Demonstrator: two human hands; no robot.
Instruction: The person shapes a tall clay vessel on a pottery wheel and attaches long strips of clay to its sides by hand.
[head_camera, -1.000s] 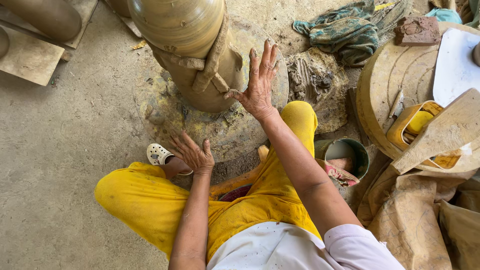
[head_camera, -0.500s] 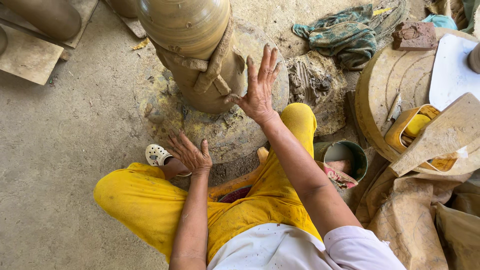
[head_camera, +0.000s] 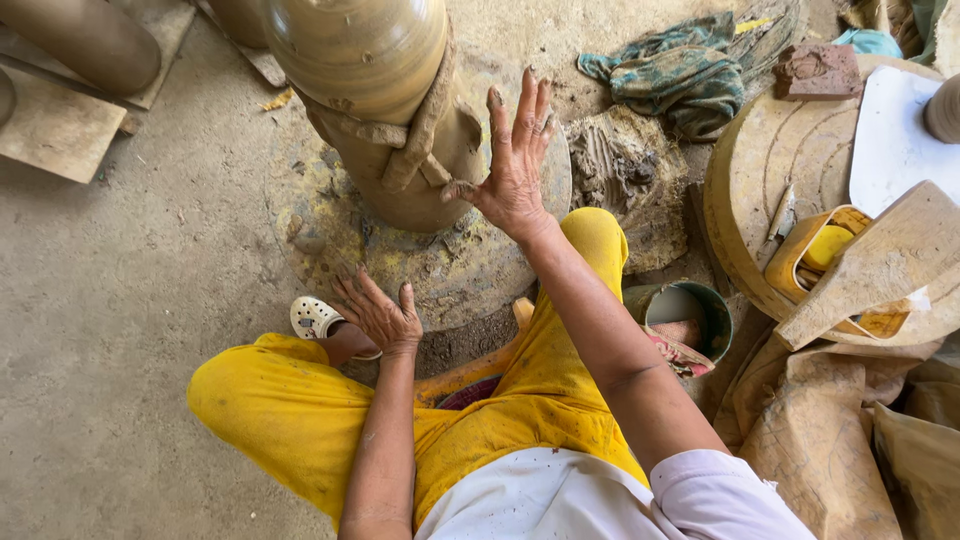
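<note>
the tall clay pot (head_camera: 375, 100) stands on the round turning slab (head_camera: 450, 270) at twelve o'clock of the seated person, likely within arm's reach for shaping. right hand (head_camera: 512, 165) fingers spread wide, thumb just touching the pot wall. left hand (head_camera: 380, 315) open, resting at the slab's edge at seven o'clock, gripping nothing.

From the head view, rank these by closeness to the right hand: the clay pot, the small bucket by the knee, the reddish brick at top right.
From the right hand:
1. Clay pot, just left of it, by the thumb.
2. Small bucket, lower right, beside the knee.
3. Reddish brick, far upper right on the round board.
</note>
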